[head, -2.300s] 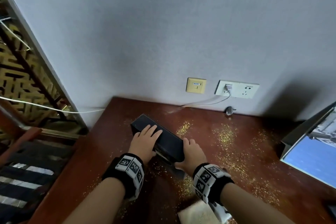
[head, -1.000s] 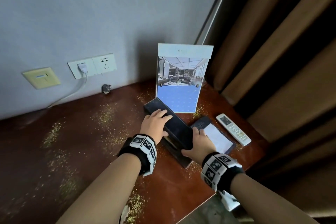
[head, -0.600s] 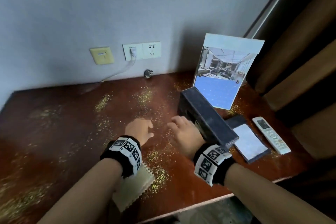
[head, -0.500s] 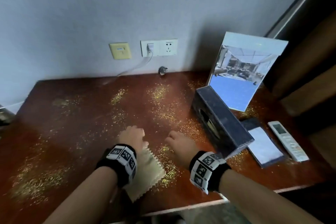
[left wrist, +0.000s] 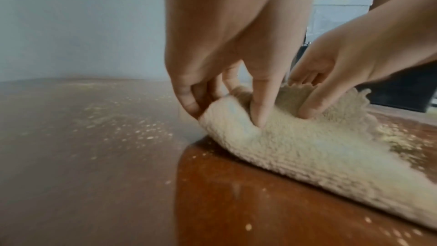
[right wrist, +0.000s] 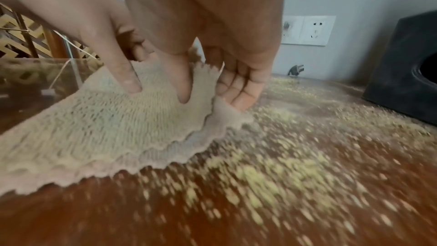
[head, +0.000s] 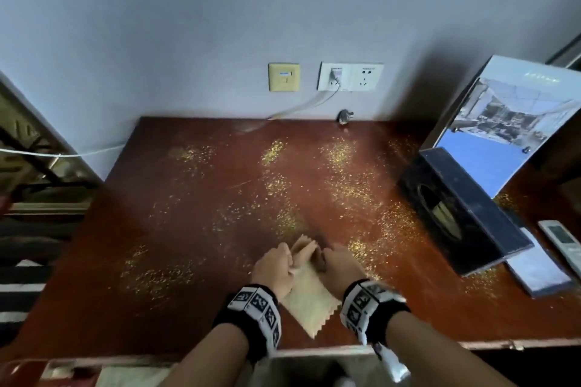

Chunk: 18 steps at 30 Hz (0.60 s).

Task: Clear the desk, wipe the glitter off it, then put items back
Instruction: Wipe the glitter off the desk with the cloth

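Note:
A beige knitted cloth (head: 309, 298) lies on the red-brown desk (head: 176, 229) near its front edge. Gold glitter (head: 339, 154) is scattered over most of the desk top. My left hand (head: 289, 261) pinches the cloth's far left edge, thumb on top and fingers curled under the fold. My right hand (head: 327, 261) pinches the far right edge the same way. The left wrist view shows the cloth (left wrist: 307, 147) lifted at that end under my left hand (left wrist: 224, 108). In the right wrist view my right hand (right wrist: 210, 98) holds the scalloped edge of the cloth (right wrist: 94, 119).
At the right stand a black tissue box (head: 456, 210), a picture stand (head: 509, 126), a notepad (head: 534, 270) and a white remote (head: 562, 242). Wall sockets (head: 350, 76) with a plugged cable are behind the desk, and a loose plug (head: 345, 116) lies at the back edge.
Both hands carried the black tissue box from the left to the right side beside the picture stand, let it go, came back to the front edge and took hold of the cloth.

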Motion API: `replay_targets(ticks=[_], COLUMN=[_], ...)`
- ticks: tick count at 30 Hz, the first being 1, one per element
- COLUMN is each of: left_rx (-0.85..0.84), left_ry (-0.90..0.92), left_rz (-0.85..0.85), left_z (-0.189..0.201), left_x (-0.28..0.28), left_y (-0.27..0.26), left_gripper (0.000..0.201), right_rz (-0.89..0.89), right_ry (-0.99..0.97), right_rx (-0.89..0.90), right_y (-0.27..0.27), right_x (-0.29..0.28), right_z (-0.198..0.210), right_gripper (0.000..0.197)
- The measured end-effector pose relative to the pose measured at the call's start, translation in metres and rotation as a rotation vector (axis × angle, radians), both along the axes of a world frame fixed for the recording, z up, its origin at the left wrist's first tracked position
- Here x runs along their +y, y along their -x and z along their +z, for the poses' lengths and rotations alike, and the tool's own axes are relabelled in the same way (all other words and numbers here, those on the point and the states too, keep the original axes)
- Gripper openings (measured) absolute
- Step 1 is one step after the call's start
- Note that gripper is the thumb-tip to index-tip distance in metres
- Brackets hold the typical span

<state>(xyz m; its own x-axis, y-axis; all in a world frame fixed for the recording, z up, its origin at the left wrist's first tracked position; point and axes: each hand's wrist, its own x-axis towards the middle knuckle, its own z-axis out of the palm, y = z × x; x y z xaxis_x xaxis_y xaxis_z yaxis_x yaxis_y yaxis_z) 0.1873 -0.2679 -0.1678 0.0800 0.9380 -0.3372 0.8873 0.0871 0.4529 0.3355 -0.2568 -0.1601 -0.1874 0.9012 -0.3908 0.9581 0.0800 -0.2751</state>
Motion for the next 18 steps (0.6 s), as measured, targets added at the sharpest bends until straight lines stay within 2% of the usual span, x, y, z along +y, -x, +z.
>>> replay_targets(ticks=[4,9,12,15,16,18], left_rx=[-0.227,-0.263,-0.248,-0.18,-0.163,-0.171], left_ry=[-0.045,-0.276,-0.364,-0.383,-0.393,-0.412], left_rz=[0.124,0.31,0.447,0.489,0.485,0.503], left_z=[0.015,0.028,0.029,0.022,0.019,0.012], left_x=[0.001,0.007,0.009,0.002,-0.001,-0.007], left_y=[0.055,0.15,0.207,0.256,0.266,0.287], left_gripper=[0.024,0.04,0.036,0.018,0.019,0.034], right_rz=[-0.135,-0.274,-0.242,-0.195,-0.168,-0.1], right_ry=[0.035,0.087,0.162,0.221,0.23,0.232], right_rx=[0.164,0.387,0.425,0.486,0.485,0.459], right_y=[0.048,0.125,0.175,0.228,0.241,0.267], right_x=[0.005,0.006,0.003,-0.005,-0.007,-0.009], right_z=[0.021,0.041,0.037,0.028,0.025,0.018], right_gripper=[0.011,0.041,0.057,0.061,0.061,0.063])
